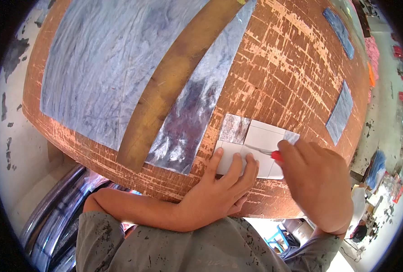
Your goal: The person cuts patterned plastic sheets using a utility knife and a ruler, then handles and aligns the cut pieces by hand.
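My left hand rests with its fingers spread on a white ruled piece, pressing it against the scratched wooden table. My right hand is closed around the red handle of a knife. Its thin metal blade points left and lies over the white pieces, close to the left fingertips. Another white piece lies just above, beside a small grey-brown marbled piece. Whether the blade tip is cutting into the white surface I cannot tell.
A large blue-grey marbled sheet covers the table's left side, with a long brownish strip lying across it. Two narrow blue-grey pieces, an upper one and a lower one, lie near the right edge. Shiny rolls stand below left.
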Tool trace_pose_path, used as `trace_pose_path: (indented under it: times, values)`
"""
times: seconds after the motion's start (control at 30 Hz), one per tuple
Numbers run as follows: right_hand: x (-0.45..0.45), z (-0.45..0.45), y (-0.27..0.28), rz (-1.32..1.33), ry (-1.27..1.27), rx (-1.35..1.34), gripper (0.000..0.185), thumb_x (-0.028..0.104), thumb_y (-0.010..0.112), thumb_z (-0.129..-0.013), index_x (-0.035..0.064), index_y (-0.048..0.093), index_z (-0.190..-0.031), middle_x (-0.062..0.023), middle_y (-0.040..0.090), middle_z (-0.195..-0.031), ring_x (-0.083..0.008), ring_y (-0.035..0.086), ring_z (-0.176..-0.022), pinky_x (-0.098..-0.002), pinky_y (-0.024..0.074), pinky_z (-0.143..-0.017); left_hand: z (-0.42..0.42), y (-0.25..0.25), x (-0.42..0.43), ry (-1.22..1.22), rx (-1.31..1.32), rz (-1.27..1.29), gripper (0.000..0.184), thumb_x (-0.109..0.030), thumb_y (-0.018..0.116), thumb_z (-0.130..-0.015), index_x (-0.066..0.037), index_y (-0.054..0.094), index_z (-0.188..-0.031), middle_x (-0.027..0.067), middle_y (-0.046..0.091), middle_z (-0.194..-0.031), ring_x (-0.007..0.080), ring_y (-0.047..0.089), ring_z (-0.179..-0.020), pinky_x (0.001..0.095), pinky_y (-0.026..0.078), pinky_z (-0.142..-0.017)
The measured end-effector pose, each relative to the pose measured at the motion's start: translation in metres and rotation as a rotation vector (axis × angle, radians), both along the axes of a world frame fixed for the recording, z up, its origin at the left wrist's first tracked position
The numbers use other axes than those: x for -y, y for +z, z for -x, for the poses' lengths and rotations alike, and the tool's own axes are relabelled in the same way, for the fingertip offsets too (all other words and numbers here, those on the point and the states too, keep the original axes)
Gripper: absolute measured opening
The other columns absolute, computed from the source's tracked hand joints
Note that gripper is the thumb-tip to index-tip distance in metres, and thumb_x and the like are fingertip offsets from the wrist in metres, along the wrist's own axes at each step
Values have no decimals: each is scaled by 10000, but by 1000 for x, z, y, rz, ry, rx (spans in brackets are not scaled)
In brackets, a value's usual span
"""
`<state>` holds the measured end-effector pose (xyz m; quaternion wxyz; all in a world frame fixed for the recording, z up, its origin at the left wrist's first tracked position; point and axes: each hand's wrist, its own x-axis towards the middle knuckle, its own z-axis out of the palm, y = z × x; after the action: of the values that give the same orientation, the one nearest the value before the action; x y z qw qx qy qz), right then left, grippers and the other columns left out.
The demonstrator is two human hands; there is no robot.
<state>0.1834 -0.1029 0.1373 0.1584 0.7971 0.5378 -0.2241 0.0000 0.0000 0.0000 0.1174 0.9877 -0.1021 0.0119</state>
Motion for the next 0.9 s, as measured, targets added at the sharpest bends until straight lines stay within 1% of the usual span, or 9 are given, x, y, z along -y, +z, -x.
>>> trace_pose_path:
  times: [0.07,0.17,0.43,0.53,0.6,0.7,0.73,0.8,0.9]
  values:
    - [4,-5,0,-262,-111,51,246,163,725,-994,115,700,-1234,-97,650,-901,-293,712,-830,-428,550,-681,-2,-3,-1,12,-7,41,816,-561,680,-925,-38,571,-1542,174,498,-1569,372,467,-1399,711,370,-1207]
    - [17,-18,-1,-410,-189,44,227,139,717,-1006,73,692,-1221,-125,672,-938,-346,715,-849,-456,544,-679,-1,3,0,9,4,50,812,-550,688,-925,-30,570,-1538,184,487,-1589,366,472,-1394,707,372,-1199]
    - [51,9,-32,-553,-424,-182,311,65,691,-1003,66,658,-1313,-170,695,-1116,-412,722,-902,-491,561,-698,-4,11,-3,9,-17,101,810,-537,699,-929,7,572,-1516,253,407,-1684,386,484,-1377,698,356,-1202]
    - [54,5,-38,-524,-362,-189,353,50,687,-960,86,672,-1310,-130,683,-1123,-382,706,-958,-492,554,-812,-4,13,-1,16,-29,97,801,-530,697,-933,17,575,-1505,262,402,-1685,401,486,-1373,705,350,-1205]
    - [50,-16,-41,-522,-11,71,414,48,678,-898,107,683,-1308,-106,645,-1057,-334,654,-1039,-500,494,-962,-4,13,0,23,-35,98,797,-526,697,-934,21,575,-1500,264,402,-1684,409,486,-1371,710,347,-1205]
    - [39,-41,-41,-545,181,167,368,124,684,-861,86,681,-1227,-108,602,-1016,-308,599,-1076,-500,427,-1037,-4,13,1,43,-22,119,793,-520,699,-928,24,578,-1492,267,404,-1680,418,477,-1374,715,345,-1206]
    - [33,-47,-37,-547,191,166,368,124,684,-861,86,681,-1227,-108,602,-1016,-308,599,-1076,-500,427,-1037,-4,13,1,42,-24,127,791,-519,701,-925,24,581,-1487,267,407,-1677,418,473,-1377,716,345,-1204]
    - [18,-59,-24,-491,239,-26,226,185,692,-884,57,667,-1069,-130,585,-1008,-315,595,-1058,-482,449,-999,-5,13,1,56,-25,135,789,-518,703,-923,25,583,-1483,268,409,-1674,418,469,-1379,718,346,-1202]
    - [-5,-77,-27,-515,372,-42,187,227,695,-896,52,637,-928,-121,587,-994,-300,596,-1017,-469,456,-983,-4,10,2,66,-8,137,794,-529,703,-915,20,589,-1477,261,415,-1669,412,462,-1385,715,350,-1197]
